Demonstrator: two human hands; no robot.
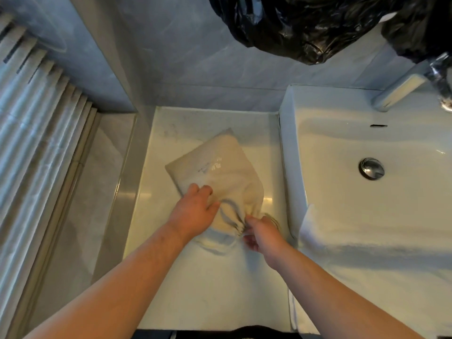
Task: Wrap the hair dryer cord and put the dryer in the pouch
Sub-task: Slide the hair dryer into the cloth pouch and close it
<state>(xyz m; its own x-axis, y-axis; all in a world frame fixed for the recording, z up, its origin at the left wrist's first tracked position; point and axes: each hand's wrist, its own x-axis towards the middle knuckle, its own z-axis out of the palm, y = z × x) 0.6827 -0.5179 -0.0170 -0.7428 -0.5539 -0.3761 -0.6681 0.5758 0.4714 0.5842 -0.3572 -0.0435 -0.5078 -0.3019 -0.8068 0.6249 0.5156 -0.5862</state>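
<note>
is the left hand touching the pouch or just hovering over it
Touching. The head view shows the left hand pressed flat on the cream pouch near its gathered mouth, fingers on the fabric with no gap.

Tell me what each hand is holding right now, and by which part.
The left hand presses on the cloth pouch near its gathered mouth. The right hand pinches the drawstring at that mouth. The dryer is not visible.

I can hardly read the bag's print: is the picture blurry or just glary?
Head view: soft overall, print on the pouch smeared; warm glare on the counter beside it; wide-angle lens bends the sink edge; both hands slightly blurred.
</note>
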